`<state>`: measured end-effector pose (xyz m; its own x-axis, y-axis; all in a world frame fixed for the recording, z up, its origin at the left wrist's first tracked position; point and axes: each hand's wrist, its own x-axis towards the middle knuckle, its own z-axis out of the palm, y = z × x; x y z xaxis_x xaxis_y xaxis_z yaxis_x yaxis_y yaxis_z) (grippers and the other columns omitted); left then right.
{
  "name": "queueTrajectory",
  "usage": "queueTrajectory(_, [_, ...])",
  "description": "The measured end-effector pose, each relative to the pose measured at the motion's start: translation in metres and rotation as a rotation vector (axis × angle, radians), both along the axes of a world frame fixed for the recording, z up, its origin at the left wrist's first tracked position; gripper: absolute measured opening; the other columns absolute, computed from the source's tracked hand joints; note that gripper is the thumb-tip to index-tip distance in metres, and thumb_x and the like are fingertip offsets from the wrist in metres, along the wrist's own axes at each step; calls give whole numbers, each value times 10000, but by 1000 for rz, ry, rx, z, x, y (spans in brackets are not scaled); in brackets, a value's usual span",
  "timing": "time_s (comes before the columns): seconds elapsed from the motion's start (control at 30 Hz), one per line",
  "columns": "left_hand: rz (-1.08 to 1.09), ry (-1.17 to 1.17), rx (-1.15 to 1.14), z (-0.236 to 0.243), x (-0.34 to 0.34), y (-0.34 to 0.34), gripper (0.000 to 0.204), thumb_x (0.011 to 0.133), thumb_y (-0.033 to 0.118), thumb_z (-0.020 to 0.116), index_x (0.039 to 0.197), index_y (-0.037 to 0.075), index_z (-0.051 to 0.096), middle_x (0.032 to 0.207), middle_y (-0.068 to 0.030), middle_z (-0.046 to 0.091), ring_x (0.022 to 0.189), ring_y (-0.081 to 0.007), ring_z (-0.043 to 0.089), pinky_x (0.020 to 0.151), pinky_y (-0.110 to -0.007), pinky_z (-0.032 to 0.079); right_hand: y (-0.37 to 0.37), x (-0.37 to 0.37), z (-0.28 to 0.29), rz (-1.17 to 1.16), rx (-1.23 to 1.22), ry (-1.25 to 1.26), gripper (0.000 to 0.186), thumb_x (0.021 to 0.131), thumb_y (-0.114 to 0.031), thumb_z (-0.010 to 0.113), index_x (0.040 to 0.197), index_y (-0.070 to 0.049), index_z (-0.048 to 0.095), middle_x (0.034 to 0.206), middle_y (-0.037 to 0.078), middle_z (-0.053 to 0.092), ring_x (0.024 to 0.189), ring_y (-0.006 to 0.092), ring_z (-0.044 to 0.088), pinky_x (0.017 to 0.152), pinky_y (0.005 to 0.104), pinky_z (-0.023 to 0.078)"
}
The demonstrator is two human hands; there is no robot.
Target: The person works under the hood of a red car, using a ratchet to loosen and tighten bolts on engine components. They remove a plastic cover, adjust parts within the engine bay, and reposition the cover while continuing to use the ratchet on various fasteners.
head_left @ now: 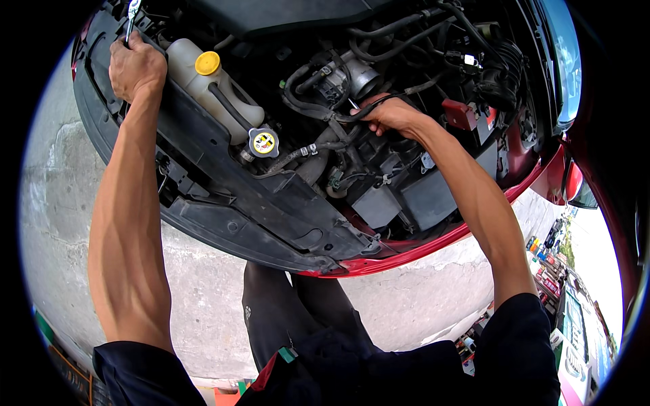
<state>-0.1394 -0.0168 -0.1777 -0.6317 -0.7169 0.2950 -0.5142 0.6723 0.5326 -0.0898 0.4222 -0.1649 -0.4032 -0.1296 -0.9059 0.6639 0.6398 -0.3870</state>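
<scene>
My left hand (137,68) is closed around a shiny metal wrench (133,11) over the front edge of the engine bay; the wrench's upper end runs to the picture's rim. Beside that hand stands a whitish plastic coolant reservoir (193,81) with a yellow cap (208,63). My right hand (389,118) reaches among the hoses, fingers pinched, close to the open metal throttle body (363,80). A short bright metal rod (354,104) shows at its fingertips, the rest hidden in the hand. A black hose (318,111) runs right by those fingers.
A silver radiator cap (263,143) sits on the radiator neck near the dark front panel (250,203). A ribbed black air duct (504,68) and a red battery terminal cover (460,114) lie to the right. The red fender edge (406,253) curves between me and the engine.
</scene>
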Motion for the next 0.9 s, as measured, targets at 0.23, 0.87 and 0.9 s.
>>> queueTrajectory(0.23, [-12,7,15,4,0,5,433,992,431,503,1207,81,638,1161,-143,700,1133,-361,628,956,-459,476,3,0,-2,11,32,84,263,850,-263,808,878,-49,659,682,-8,547,589,84,491,546,252,427])
queueTrajectory(0.87, [-18,20,-11,-1,-1,1,432,989,430,506,1209,83,639,1160,-141,702,1128,-362,629,953,-462,477,0,2,-5,25,76,118,341,850,-273,808,1049,-15,709,742,-34,519,598,67,437,536,252,356])
queueTrajectory(0.9, [-11,14,-7,-2,0,-1,431,989,431,505,1206,83,639,1158,-140,703,1129,-361,629,953,-462,477,-4,3,-2,15,67,121,345,859,-283,801,1052,-13,705,756,-26,539,607,68,462,536,243,375])
